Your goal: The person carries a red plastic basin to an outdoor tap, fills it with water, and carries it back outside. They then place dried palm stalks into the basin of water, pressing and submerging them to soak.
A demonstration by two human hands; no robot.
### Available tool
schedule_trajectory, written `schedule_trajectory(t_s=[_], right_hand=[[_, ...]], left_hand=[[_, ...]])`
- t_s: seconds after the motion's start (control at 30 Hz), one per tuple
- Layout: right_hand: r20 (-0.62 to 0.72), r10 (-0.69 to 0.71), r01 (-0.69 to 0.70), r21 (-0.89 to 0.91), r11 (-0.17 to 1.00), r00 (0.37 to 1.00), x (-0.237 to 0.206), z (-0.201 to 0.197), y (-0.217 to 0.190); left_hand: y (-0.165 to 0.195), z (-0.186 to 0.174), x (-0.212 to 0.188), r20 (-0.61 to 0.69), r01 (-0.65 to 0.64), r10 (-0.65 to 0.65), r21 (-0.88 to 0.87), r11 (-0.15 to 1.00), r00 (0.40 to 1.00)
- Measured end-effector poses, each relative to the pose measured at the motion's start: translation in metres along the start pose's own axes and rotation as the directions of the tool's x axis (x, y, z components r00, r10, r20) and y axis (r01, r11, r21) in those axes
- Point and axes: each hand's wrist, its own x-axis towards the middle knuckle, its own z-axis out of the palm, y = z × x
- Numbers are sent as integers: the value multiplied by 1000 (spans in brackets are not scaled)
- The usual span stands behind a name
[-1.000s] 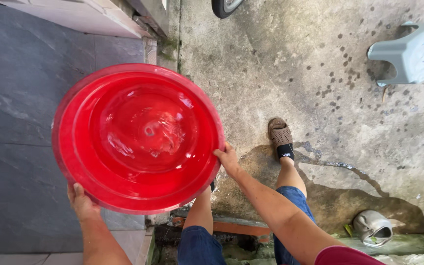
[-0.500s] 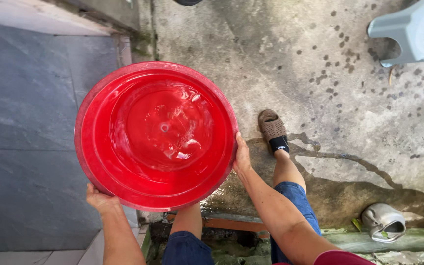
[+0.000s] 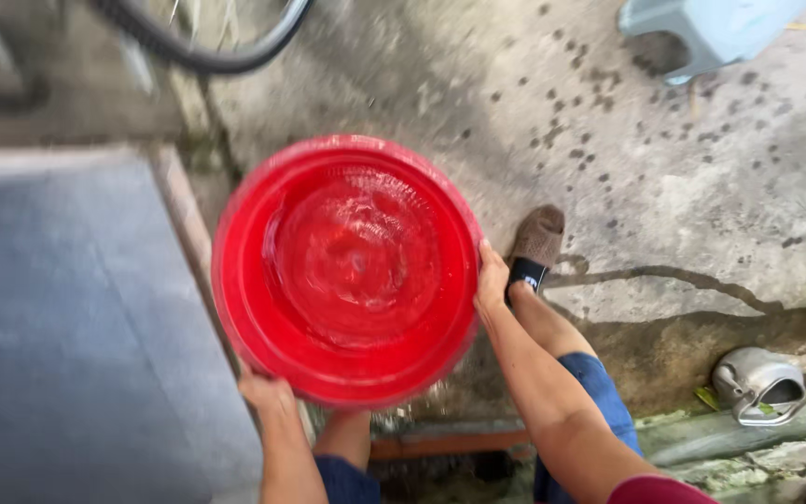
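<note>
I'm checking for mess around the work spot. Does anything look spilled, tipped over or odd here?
Yes. Water drips from the near rim of the red basin, held by the left hand and right hand. A metal kettle lies on its side by the wet gutter, and dark wet streaks cross the concrete ground.

Fingertips of both hands behind the red basin [image 3: 347,271] rim; stool [image 3: 701,33] and tyre [image 3: 207,42] cropped.
</note>
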Motion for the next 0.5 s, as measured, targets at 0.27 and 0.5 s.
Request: schedule_trajectory(t_s=[0.27, 0.5], right_hand=[[-1, -118, 118, -1, 993, 993, 98, -43, -66], [-66, -149, 146, -49, 988, 987, 182, -46, -152]], left_hand=[[-76, 79, -21, 56, 152, -156, 65, 986, 986], [-119, 201, -16, 233, 193, -196, 36, 981, 952]])
